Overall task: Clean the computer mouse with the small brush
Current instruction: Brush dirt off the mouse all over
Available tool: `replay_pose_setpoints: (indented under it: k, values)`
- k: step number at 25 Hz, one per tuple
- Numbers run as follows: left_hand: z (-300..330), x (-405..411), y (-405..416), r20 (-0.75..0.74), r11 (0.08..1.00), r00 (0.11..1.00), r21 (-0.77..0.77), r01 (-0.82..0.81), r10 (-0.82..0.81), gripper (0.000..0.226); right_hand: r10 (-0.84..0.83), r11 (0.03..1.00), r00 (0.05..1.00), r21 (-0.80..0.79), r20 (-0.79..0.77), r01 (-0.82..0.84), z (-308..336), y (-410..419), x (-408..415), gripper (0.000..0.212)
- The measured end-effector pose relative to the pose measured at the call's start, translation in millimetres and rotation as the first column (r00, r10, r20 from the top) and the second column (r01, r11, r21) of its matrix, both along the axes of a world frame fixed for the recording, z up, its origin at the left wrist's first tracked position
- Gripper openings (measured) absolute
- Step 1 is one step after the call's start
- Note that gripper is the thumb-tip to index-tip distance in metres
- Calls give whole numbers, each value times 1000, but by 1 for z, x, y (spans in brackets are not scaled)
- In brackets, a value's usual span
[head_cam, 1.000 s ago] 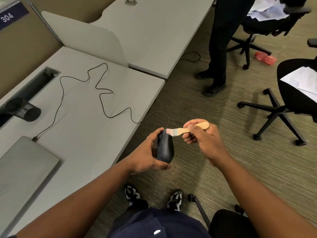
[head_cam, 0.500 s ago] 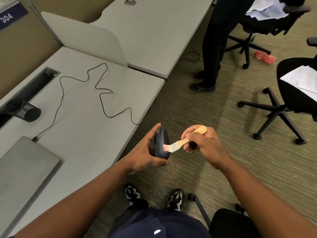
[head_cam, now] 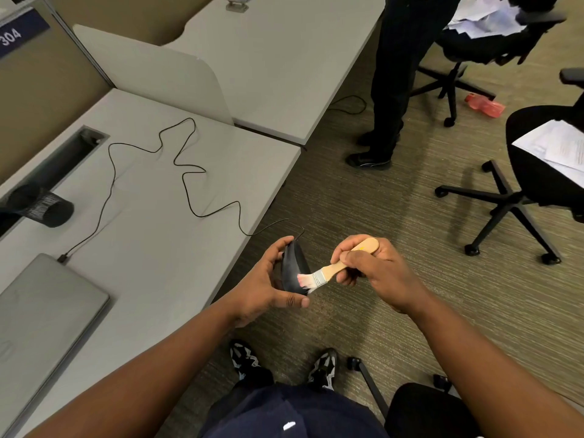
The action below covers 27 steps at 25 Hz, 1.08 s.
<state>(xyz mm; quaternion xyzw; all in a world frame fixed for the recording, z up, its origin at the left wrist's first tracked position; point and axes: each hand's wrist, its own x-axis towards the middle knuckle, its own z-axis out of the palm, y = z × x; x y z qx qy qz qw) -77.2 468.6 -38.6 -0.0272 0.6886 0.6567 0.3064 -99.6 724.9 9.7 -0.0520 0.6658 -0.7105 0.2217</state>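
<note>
A black wired computer mouse [head_cam: 292,267] is held in the air just off the desk's right edge, gripped between the thumb and fingers of my left hand [head_cam: 262,287]. My right hand [head_cam: 371,268] grips the wooden handle of a small brush [head_cam: 328,273]. The brush's pale pink bristles touch the lower right side of the mouse. The mouse's thin black cable [head_cam: 186,172] snakes back over the grey desk [head_cam: 151,248] to a plug at the laptop.
A closed grey laptop [head_cam: 41,314] lies at the desk's near left, a black mesh cup [head_cam: 42,207] on its side behind it. A person in dark clothes [head_cam: 392,90] stands ahead on the carpet. Black office chairs [head_cam: 518,191] with papers stand to the right.
The brush has swept down the mouse from its top end to its lower side, its handle now angled up to the right. The standing person has stepped slightly.
</note>
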Motion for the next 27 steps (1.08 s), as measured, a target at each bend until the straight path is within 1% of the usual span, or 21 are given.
replay_pose_setpoints:
  k: [5, 9, 12, 14, 16, 18, 20, 23, 27]
  values:
    - [-1, -1, 1, 97, 993, 992, 80, -88, 80, 124, 21, 1000, 1000, -23, -1, -21, 0, 2, -2, 21]
    - [-1, -4, 0, 186, 972, 972, 160, -172, 142, 114, 49, 999, 999, -18, 4, -49, -1, 3, 0, 20]
    - [-1, -6, 0, 235, 950, 954, 203, -237, 187, 118, 49, 999, 999, 21, -20, -48, -1, 3, 0, 19]
    - [0, -8, 2, 262, 932, 941, 233, -278, 215, 117, -13, 1000, 999, -2, -44, 13, 0, 3, 1, 19]
    - [0, -9, 2, 281, 916, 933, 266, -300, 224, 119, -115, 992, 990, -66, -79, 110, 0, 2, 0, 19]
    - [1, -9, 3, 282, 912, 936, 288, -291, 210, 120, -152, 987, 979, -80, -135, 142, 1, -1, 0, 18]
    - [2, -9, 3, 259, 929, 944, 253, -271, 205, 120, -120, 993, 978, -38, -171, 115, 0, -5, 2, 17]
    - [4, -8, 3, 233, 938, 942, 196, -287, 240, 118, -85, 996, 983, 22, -162, 90, 1, -8, 2, 17]
    - [5, -9, 4, 197, 919, 932, 195, -343, 305, 116, -4, 994, 986, 107, -168, 23, 4, -4, 2, 18]
